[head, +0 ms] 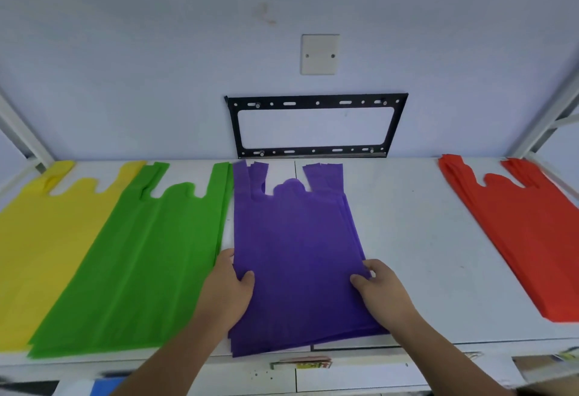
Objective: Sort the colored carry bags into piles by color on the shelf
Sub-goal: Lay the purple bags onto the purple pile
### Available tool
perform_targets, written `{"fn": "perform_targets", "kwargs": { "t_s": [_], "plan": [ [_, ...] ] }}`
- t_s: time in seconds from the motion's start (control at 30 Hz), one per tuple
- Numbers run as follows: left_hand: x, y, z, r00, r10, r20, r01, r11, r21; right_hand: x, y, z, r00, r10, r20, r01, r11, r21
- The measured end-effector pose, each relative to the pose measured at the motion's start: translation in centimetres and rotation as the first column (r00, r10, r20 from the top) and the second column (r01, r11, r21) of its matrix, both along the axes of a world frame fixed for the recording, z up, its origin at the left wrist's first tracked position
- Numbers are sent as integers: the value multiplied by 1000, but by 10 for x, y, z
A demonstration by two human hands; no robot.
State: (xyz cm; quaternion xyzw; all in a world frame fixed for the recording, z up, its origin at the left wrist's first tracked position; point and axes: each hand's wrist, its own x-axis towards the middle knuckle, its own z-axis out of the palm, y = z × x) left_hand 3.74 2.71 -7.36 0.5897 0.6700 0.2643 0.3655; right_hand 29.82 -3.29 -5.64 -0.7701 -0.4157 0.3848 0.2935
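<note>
Four flat piles of carry bags lie on the white shelf (401,239). From left to right they are yellow bags (40,239), green bags (141,258), purple bags (294,248) and, far right, red-orange bags (526,239). My left hand (228,289) grips the left edge of the purple pile, thumb on top. On the pile's right edge my right hand (379,286) does the same. The purple pile's near end hangs slightly over the shelf's front edge.
A black metal wall bracket (316,126) and a white blank wall plate (319,54) are on the wall behind. Shelf uprights stand at the far left (25,139) and far right (551,120). Bare shelf lies between the purple and red-orange piles.
</note>
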Motion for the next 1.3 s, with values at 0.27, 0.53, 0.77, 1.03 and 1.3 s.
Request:
{"fn": "perform_targets", "kwargs": {
  "t_s": [0.27, 0.53, 0.77, 1.03, 1.3],
  "plan": [
    [33, 8, -4, 978, -129, -162, 126, 992, -29, 25, -12, -3, 995, -41, 89, 41, 999, 2],
    [144, 14, 3, 967, -251, -49, 250, 968, -33, 118, -31, 10, 962, -167, 217, 178, 984, -32],
    [155, 12, 17, 968, -239, -73, 239, 971, -16, 145, -22, 17, 795, -75, 602, 122, 992, -38],
    [-47, 10, 28, 958, 73, -277, -63, 997, 43, 0, 18, 3, 799, 344, 493, -483, 855, 187],
    [-200, -18, 14, 743, -42, -668, -61, 990, -130, -178, 41, -2, 619, 613, 492, -751, 644, 142]
  ]
}}
